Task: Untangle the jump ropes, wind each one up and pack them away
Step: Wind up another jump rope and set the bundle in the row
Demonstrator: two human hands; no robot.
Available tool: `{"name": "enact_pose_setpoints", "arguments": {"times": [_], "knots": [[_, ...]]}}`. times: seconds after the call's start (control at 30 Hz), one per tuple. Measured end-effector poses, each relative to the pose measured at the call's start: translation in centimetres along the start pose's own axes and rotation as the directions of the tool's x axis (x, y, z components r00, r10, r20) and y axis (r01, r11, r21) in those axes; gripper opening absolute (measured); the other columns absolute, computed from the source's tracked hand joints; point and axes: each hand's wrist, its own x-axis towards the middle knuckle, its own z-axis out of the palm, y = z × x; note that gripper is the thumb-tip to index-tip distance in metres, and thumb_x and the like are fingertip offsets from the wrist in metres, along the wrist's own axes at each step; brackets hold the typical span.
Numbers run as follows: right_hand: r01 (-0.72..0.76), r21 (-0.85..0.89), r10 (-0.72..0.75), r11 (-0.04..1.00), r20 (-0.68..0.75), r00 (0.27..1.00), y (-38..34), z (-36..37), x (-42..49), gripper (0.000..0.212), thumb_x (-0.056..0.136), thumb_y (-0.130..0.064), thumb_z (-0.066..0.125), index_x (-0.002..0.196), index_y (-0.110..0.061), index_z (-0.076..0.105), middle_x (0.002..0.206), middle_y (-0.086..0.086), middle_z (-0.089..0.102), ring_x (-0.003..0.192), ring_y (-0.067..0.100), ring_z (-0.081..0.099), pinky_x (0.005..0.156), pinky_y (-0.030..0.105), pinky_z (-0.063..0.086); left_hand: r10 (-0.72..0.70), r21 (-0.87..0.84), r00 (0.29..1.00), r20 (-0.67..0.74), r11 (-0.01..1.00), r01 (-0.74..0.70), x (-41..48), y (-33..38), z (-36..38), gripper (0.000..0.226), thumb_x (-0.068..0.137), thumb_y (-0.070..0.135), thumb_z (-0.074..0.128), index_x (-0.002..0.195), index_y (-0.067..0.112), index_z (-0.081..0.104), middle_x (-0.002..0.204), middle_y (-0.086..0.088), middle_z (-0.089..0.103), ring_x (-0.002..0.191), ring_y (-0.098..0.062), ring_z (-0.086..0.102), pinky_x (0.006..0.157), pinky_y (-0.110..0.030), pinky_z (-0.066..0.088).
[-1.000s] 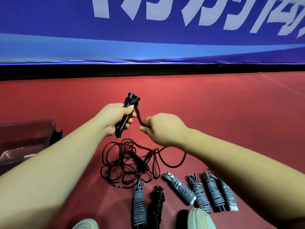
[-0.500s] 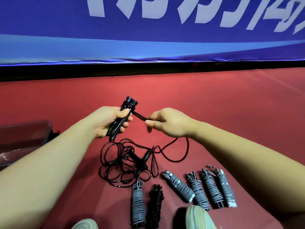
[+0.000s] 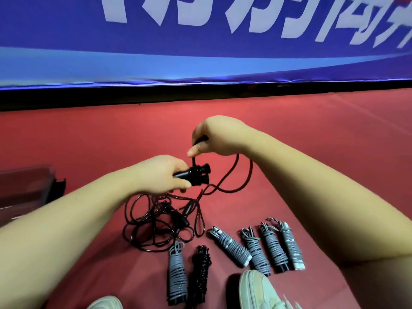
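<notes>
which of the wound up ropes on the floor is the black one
The black bundle, second from the left in the row, just right of the leftmost grey bundle. The other five wound ropes are all grey.

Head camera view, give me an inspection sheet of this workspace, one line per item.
Surface: red floor, bare beyond the ropes.
Job's things: two black handles held together; loose black rope in a tangle on the floor; five grey wound ropes and one black wound rope laid in a row.
Clutter: clear bin at left edge.
Hands: left hand grips the handles; right hand pinches the cord above them.
Cables: nothing seen apart from the ropes.
Surroundings: blue banner with white lettering behind; two pale shoes at bottom.
</notes>
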Motion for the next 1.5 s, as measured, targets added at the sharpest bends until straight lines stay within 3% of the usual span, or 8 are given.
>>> {"name": "enact_pose_setpoints", "arguments": {"times": [0.53, 0.73, 0.97, 1.1, 1.2, 1.3, 1.43, 1.5], "knots": [[0.02, 0.706, -0.217, 0.708, 0.191, 0.957, 4.0, 6.8, -0.9, 0.046, 0.099, -0.032, 0.037, 0.064, -0.013, 0.06, 0.056, 0.001, 0.043, 0.055, 0.013, 0.03, 0.055, 0.024, 0.028, 0.144, -0.348, 0.988, -0.063, 0.924, -0.157, -1.7, 0.7, 0.1, 0.036, 0.09, 0.021, 0.061, 0.113, 0.027, 0.035, 0.086, 0.008, 0.074, 0.068, -0.018, 0.061, 0.072, -0.037, 0.05], [-0.031, 0.957, -0.084, 0.29, 0.058, 0.995, 3.8, 8.3, -0.5, 0.019, 0.101, -0.015, 0.034, 0.091, -0.018, 0.049, 0.06, -0.005, 0.038, 0.046, 0.005, 0.025, 0.047, 0.018, 0.02, -0.043, -0.761, 0.98, -0.195, 0.637, -0.124, -0.8, 0.3, -0.6, 0.034, 0.093, 0.007, 0.054, 0.125, 0.018, 0.052, 0.081, -0.006, 0.07, 0.057, -0.01, 0.054, 0.051, -0.021, 0.045], [0.082, 0.473, 0.06, 0.877, -0.277, 0.959, 2.9, 9.5, 0.3, 0.03, 0.099, -0.022, 0.044, 0.125, -0.02, 0.057, 0.076, -0.006, 0.053, 0.064, 0.011, 0.047, 0.061, 0.025, 0.037, -0.257, -0.905, 0.946, -0.195, 0.42, -0.073, -0.1, -1.3, -0.9, 0.031, 0.09, 0.007, 0.058, 0.121, 0.009, 0.06, 0.072, -0.004, 0.058, 0.055, -0.01, 0.059, 0.045, -0.019, 0.045], [-0.064, 0.36, 0.171, 0.931, -0.274, 0.946, 0.2, 10.6, 1.2, 0.038, 0.101, -0.02, 0.028, 0.137, -0.018, 0.038, 0.117, 0.009, 0.059, 0.101, 0.03, 0.057, 0.078, 0.036, 0.044, -0.27, -0.92, 0.937, -0.223, 0.375, -0.111, 0.7, -1.6, -1.1, 0.017, 0.091, 0.009, 0.059, 0.106, 0.013, 0.066, 0.064, 0.003, 0.061, 0.062, -0.014, 0.061, 0.048, -0.021, 0.048], [-0.095, 0.393, 0.186, 0.915, -0.2, 0.962, -0.5, 11.3, 2.3, 0.035, 0.097, -0.013, 0.029, 0.131, -0.015, 0.037, 0.096, 0.007, 0.056, 0.078, 0.03, 0.053, 0.066, 0.034, 0.038, -0.352, -0.93, 0.902, -0.25, 0.348, -0.122, 1.0, -1.8, -1.4, 0.016, 0.09, 0.009, 0.06, 0.105, 0.011, 0.065, 0.067, -0.001, 0.059, 0.057, -0.012, 0.061, 0.045, -0.021, 0.049], [-0.093, 0.696, 0.233, 0.712, -0.109, 0.966, 0.4, 12.3, 2.6, 0.021, 0.1, -0.01, 0.033, 0.119, -0.011, 0.042, 0.079, 0.003, 0.05, 0.062, 0.019, 0.048, 0.071, 0.038, 0.047, -0.496, -0.952, 0.823, -0.278, 0.259, -0.165, 0.9, -4.1, -2.7, 0.008, 0.091, 0.007, 0.058, 0.095, 0.012, 0.062, 0.073, -0.007, 0.055, 0.046, -0.008, 0.058, 0.041, -0.018, 0.046], [-0.113, 0.993, 0.222, -0.024, 0.115, 0.968, 2.6, 11.8, 2.2, 0.022, 0.102, -0.008, 0.029, 0.104, -0.012, 0.051, 0.07, 0.001, 0.038, 0.043, 0.003, 0.032, 0.042, 0.015, 0.038, -0.631, -0.976, 0.744, -0.22, 0.144, -0.166, -0.1, -8.0, -2.6, 0.019, 0.09, 0.008, 0.059, 0.11, 0.007, 0.061, 0.075, -0.01, 0.057, 0.049, -0.012, 0.059, 0.041, -0.02, 0.046], [-0.292, 0.955, 0.074, -0.044, 0.295, 0.953, 3.5, 10.8, 1.7, 0.027, 0.102, -0.012, 0.029, 0.104, -0.017, 0.055, 0.068, -0.001, 0.037, 0.039, 0.001, 0.025, 0.036, 0.011, 0.021, -0.638, -0.982, 0.747, -0.186, 0.145, -0.12, -0.2, -8.7, -1.7, 0.027, 0.09, 0.007, 0.059, 0.117, 0.007, 0.059, 0.079, -0.01, 0.058, 0.057, -0.014, 0.059, 0.041, -0.021, 0.047]]}}
